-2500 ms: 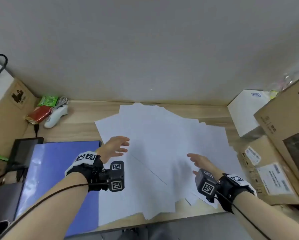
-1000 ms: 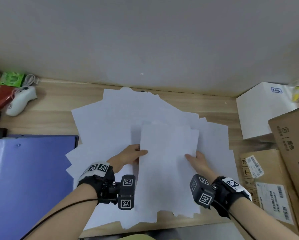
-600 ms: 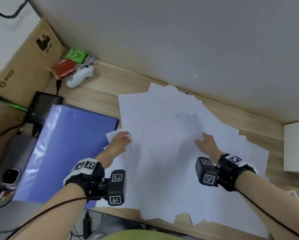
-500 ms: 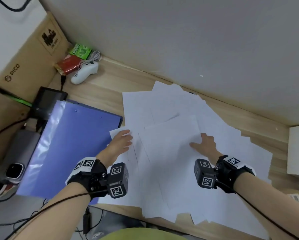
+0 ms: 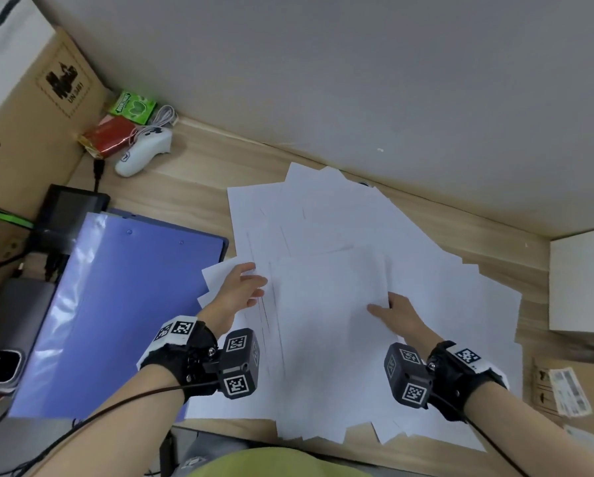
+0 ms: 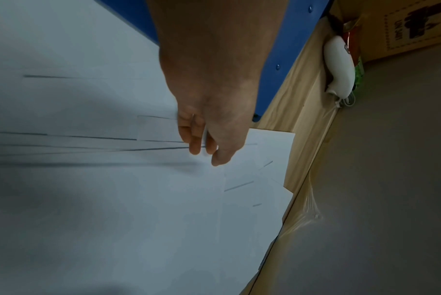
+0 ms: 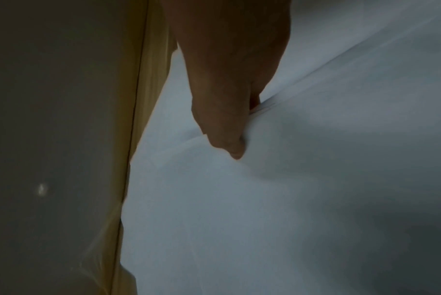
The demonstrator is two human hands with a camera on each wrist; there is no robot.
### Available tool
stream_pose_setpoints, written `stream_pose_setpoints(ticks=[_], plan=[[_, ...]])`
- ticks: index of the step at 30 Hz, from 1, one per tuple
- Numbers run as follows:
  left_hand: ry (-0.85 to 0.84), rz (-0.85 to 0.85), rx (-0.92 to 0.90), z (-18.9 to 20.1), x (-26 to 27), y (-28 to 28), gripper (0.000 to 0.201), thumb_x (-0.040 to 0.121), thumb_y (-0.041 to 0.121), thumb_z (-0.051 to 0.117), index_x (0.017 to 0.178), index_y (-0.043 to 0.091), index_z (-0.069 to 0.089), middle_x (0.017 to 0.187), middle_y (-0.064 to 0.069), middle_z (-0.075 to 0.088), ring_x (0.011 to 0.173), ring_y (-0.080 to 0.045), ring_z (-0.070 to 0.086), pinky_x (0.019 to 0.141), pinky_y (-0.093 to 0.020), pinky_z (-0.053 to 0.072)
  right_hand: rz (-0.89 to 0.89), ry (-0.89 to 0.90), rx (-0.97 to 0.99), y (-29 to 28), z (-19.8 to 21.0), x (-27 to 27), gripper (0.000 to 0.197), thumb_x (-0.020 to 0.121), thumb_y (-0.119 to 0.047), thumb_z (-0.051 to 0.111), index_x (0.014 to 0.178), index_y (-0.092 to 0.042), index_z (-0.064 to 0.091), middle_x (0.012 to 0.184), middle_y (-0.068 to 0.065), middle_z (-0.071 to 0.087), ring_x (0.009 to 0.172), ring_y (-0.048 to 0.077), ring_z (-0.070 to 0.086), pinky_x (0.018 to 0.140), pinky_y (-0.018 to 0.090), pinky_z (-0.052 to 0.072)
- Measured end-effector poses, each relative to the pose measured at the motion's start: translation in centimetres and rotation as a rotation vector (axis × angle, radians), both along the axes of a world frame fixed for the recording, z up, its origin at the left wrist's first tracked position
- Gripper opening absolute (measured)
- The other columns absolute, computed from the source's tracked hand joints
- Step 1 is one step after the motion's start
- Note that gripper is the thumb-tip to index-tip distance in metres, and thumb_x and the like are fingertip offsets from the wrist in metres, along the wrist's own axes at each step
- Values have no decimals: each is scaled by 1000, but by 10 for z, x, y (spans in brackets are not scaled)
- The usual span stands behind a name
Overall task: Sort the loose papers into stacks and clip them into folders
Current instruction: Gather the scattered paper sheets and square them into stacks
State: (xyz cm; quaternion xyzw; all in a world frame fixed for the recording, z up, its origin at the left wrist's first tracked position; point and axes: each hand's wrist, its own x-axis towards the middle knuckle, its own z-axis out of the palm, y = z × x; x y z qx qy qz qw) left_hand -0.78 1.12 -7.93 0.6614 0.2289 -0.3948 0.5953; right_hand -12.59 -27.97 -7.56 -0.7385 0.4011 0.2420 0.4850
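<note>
Several loose white papers [image 5: 323, 222] lie fanned over the wooden desk [image 5: 192, 187]. A smaller bunch of sheets [image 5: 326, 304] sits on top, between my hands. My left hand [image 5: 254, 287] rests with straight fingers against the bunch's left edge, also seen as my left hand [image 6: 204, 151] over the papers [image 6: 113, 199]. My right hand [image 5: 381, 304] pinches the bunch's right edge, thumb on top; in the right wrist view my right hand [image 7: 239, 139] has its fingers tucked under the sheets [image 7: 265, 199]. A closed blue folder [image 5: 116, 304] lies left of the papers.
A white controller [image 5: 140, 153], a green packet [image 5: 134, 108] and a red packet [image 5: 106, 136] sit at the back left by a cardboard box [image 5: 24, 108]. A black device [image 5: 72, 208] touches the folder's far corner. A white box [image 5: 581, 280] and labelled carton [image 5: 564, 394] stand right.
Both hands came down from above the papers onto a bunch of sheets and hold it from either side. In the last half second my right hand slid nearer to me along the right edge.
</note>
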Motion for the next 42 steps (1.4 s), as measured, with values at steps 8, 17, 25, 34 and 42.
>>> stream_pose_setpoints(ticks=[8,17,25,34,42], plan=[[-48,0,39,-1,9,-13,27,92,15,60,119,20,56,115,-4,56,90,-17,58,81,-29,51,-192,-82,-191,-59,12,14,28,95,-17,51,121,-6,57,112,7,60,101,26,58,88,33,46],[-107,15,59,2,4,-26,41,93,11,59,131,16,46,119,-2,48,102,-19,54,82,-29,48,-110,-44,-79,-8,-5,30,19,94,-10,47,104,5,54,98,7,51,91,26,50,73,32,41],[-90,-54,42,-2,-4,-36,40,91,6,60,129,13,52,106,-3,58,72,-13,54,64,-22,44,-208,-51,134,14,-7,2,30,90,-21,63,115,-21,47,119,2,59,106,19,58,98,36,46],[-164,-220,-1,24,-6,-43,30,96,18,58,126,17,58,112,3,63,96,-12,61,68,-16,46,-262,-212,287,20,20,12,25,93,-3,55,110,-21,62,124,10,64,109,26,63,99,46,48],[-473,-150,-241,91,57,-51,47,82,24,76,126,18,59,120,2,69,112,-15,65,92,-32,52,-187,-615,370,5,134,61,32,94,-7,53,125,-15,57,123,7,66,110,22,64,92,35,52]])
